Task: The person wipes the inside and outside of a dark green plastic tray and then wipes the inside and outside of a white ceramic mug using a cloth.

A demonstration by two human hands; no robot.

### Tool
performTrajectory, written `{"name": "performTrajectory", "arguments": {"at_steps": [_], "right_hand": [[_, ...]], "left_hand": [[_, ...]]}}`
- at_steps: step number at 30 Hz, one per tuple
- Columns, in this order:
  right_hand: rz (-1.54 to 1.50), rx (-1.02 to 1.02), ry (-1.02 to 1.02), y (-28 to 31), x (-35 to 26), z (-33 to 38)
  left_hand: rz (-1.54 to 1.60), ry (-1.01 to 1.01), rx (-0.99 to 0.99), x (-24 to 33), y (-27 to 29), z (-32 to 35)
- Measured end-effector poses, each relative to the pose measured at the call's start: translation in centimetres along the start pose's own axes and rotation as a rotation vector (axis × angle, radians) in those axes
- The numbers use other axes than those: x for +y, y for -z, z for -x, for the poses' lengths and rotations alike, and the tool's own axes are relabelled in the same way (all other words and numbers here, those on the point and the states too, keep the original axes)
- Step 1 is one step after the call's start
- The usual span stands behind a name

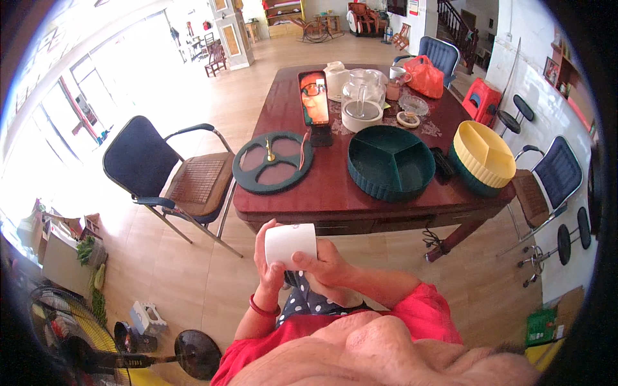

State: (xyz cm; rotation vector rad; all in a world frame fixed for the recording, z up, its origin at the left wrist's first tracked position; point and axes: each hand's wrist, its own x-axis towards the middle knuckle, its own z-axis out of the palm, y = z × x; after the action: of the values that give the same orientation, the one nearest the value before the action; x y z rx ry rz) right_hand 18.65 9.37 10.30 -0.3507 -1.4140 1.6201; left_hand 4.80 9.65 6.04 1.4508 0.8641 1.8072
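In front of my lap both hands are closed round a plain white cylinder (288, 242), tilted on its side; whether it is a paper roll or a cup I cannot tell. My left hand (266, 260) wraps its left side and lower edge, and a red bangle circles that wrist. From the right, my right hand (327, 264) presses its thumb on the lower right edge. Beyond them, on the dark red table (328, 196), lie a green round frame (248, 183) with openings and a gold knob, a green divided tray (391, 183) and a yellow divided tray (484, 170) atop a green one.
A phone (314, 96) stands upright on the table. Behind are a glass jug (364, 93) and a red plastic bag (425, 76). An armchair (193, 177) stands left of the table, another (553, 170) right. A fan (64, 334) is at lower left.
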Motion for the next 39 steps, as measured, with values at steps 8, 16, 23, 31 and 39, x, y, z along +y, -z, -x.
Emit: {"name": "performTrajectory", "arguments": {"at_steps": [8, 16, 23, 31, 39], "right_hand": [[1.006, -0.168, 0.426, 1.2, 1.4, 0.0], [0.653, -0.007, 0.066, 2.8, 1.5, 0.2], [1.172, -0.534, 0.564, 6.3, 0.1, -4.0], [0.755, -0.028, 0.385, 1.3, 0.7, -0.9], [1.141, -0.561, 0.671, 5.1, -1.3, -6.0]], "left_hand": [[0.36, 0.436, 0.01, -0.2, -0.4, -0.2], [0.556, 0.412, -0.113, -0.2, -1.4, -2.1], [0.414, 0.473, -0.124, 2.4, -1.3, -3.7], [0.575, 0.205, -0.117, 1.7, -1.9, -2.9], [0.189, 0.19, -0.014, 4.8, -2.2, -4.0]]}}
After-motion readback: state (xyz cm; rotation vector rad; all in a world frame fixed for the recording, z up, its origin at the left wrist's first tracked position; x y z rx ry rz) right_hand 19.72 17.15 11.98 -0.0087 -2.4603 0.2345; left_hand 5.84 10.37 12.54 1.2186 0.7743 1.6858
